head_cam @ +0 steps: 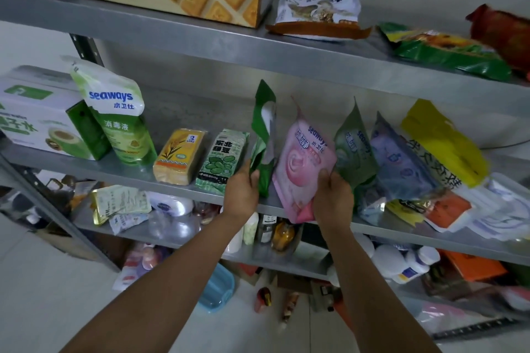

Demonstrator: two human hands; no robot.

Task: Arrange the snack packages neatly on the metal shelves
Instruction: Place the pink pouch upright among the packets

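Two hands reach to the front edge of the middle shelf [126, 175], each holding a pouch. The left hand [241, 189] grips the bottom of a dark green pouch [262, 135], its fingers curled round the lower edge, and the pouch stands upright on the shelf. The right hand [332, 198] pinches the lower right corner of a pink pouch [304, 169], thumb on the front and the other fingers hidden behind. The pink pouch tilts to the right and its bottom overhangs the front edge. It leans against a pale green pouch [354, 149], a purple pouch [401, 160] and a yellow bag [441, 137] towards the right end. Left of the hands stand a mung bean pack [222, 162], a yellow brick pack [179, 156] and a green-and-white refill pouch [114, 117].
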